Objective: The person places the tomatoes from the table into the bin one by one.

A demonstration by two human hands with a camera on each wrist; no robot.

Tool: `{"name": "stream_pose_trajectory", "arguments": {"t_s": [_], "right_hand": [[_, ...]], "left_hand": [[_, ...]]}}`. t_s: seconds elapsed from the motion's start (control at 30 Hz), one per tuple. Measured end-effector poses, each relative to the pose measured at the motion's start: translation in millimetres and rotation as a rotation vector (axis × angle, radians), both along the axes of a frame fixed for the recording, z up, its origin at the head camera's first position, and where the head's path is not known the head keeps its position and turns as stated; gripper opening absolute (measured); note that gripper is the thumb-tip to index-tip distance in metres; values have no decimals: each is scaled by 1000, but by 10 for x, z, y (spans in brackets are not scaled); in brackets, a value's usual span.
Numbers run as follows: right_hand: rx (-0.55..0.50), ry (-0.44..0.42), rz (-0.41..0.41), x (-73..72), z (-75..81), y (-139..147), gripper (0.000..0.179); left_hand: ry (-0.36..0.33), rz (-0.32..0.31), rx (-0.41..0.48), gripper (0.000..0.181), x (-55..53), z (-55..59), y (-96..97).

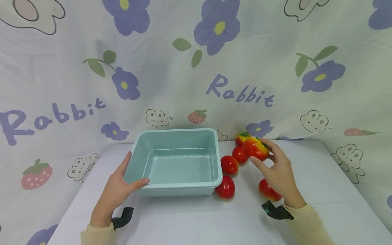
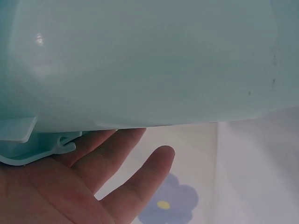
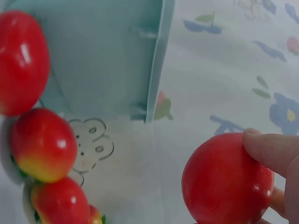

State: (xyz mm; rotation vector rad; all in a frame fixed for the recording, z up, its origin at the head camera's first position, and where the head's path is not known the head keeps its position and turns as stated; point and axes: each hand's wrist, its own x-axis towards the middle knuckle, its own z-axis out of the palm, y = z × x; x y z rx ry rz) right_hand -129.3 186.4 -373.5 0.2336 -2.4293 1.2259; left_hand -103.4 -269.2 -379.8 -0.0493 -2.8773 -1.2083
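My left hand [image 1: 114, 189] holds the left side of a light blue plastic basin [image 1: 180, 185], thumb over the rim. The left wrist view shows its other fingers along the basin's outer wall [image 2: 154, 60]. My right hand [image 1: 280, 172] grips a red and yellow tomato [image 1: 255, 148], raised above the table to the right of the basin. The right wrist view shows the thumb pressed on this tomato [image 3: 224, 179]. Nothing lies inside the basin. Beside its right wall, red tomatoes [image 1: 229, 165] form a rough line, the farthest one partly hidden by others.
Another tomato [image 1: 268, 190] lies on the white table [image 1: 196, 221], partly behind my right wrist. A pale curtain [image 1: 171, 85] with printed flowers, rabbits and lettering hangs right behind the table. One tomato [image 1: 225, 188] sits close against the basin's front right corner.
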Motion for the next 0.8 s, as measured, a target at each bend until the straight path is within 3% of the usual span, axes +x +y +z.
{"name": "stream_pose_trajectory", "arguments": {"t_s": [0.33,0.8], "right_hand": [[-58,22,99,45,56,-280,64],[-41,65,168,92,65,-606,60]], "left_hand": [[6,-1,19,103,9,-7,-8],[-29,35,-4,107,-9,40,23]]}}
